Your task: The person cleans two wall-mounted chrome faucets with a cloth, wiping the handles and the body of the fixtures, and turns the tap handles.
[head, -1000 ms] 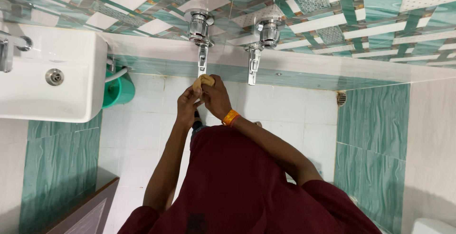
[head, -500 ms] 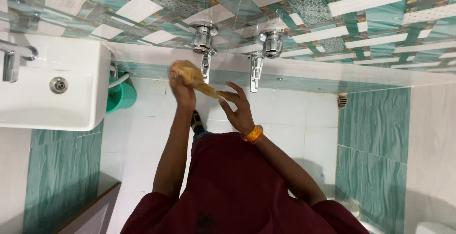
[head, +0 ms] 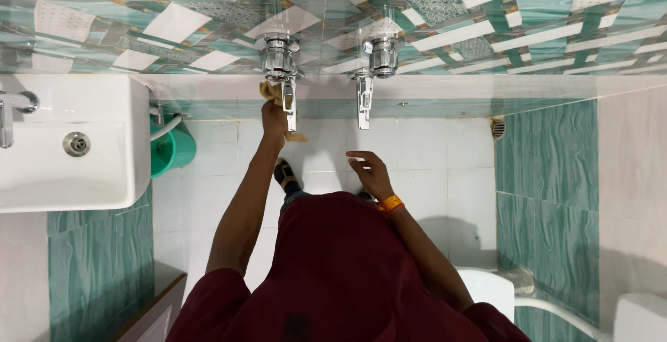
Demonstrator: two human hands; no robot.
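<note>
My left hand clamps a tan cloth against the left chrome wall tap. Right hand hangs empty, fingers apart. The right chrome tap is untouched; wiping looks partway.

You have a tan cloth, crumpled, pressed against the left chrome wall tap; one loose end hangs below beside its spout.

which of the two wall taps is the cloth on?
The left tap, nearer the white sink. The left hand presses the tan cloth against it; the right tap is untouched.
</note>
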